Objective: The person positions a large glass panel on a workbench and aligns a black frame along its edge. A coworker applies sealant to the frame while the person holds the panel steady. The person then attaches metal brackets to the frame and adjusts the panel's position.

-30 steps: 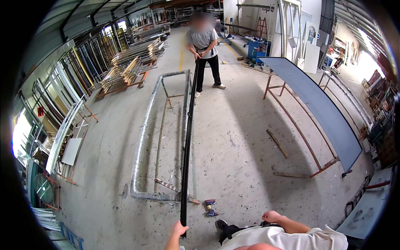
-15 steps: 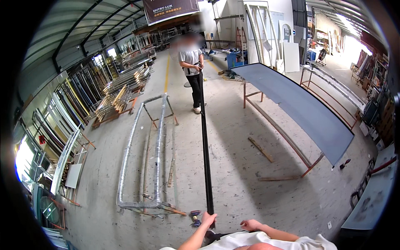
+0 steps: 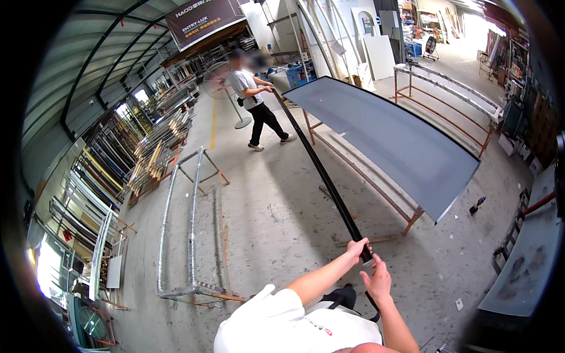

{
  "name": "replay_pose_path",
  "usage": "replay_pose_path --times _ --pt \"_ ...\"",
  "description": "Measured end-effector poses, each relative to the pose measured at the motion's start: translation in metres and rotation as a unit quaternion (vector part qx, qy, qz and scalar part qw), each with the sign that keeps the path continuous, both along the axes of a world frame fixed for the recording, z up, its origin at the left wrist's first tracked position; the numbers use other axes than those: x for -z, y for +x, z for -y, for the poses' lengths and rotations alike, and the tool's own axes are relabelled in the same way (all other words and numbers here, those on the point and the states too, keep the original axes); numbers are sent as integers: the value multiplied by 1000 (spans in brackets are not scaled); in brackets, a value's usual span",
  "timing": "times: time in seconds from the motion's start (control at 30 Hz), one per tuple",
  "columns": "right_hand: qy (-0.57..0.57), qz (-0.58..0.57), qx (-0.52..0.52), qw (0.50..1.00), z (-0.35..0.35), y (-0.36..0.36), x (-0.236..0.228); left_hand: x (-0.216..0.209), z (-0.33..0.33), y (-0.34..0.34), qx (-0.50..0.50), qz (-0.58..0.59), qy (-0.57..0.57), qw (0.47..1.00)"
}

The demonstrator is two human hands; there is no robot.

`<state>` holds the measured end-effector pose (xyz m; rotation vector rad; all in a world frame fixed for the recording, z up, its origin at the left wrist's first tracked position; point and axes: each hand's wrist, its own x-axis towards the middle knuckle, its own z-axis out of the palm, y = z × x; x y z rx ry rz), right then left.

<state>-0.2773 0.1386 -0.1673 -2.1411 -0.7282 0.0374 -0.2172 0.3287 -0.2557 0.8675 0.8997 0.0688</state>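
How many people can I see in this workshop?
2: one co-worker stands at the far end of the long black bar; the camera wearer has the left hand gripping its near end, right hand close by. Others could be hidden.

Smooth bar (image 3: 324, 174) (apparently metal), matt grey panel (image 3: 388, 139), cloth shirt (image 3: 268, 326)

Banner (image 3: 206, 22) cut off above (co-worker's head (image 3: 240, 57) blurred)

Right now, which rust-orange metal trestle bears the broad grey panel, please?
The trestle just right of the long black bar: the grey panel covers its top, while the neighbouring left trestle and right trestle carry silvery rails.
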Motion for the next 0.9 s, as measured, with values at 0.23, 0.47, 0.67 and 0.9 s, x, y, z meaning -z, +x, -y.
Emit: replay_pose_path --times 0.23,0.47,0.67,0.9 --pt "14 38 111 993 51 196 14 9 86 210 15 6 20 1000" --pt "-83 -18 49 995 112 412 30 38 137 390 2 -17 -24 1000" --pt "-89 -154 -3 984 138 546 65 53 145 459 32 -31 -22 999" --pt "-108 -198 -97 969 152 634 110 72 169 430 -51 -80 19 995"
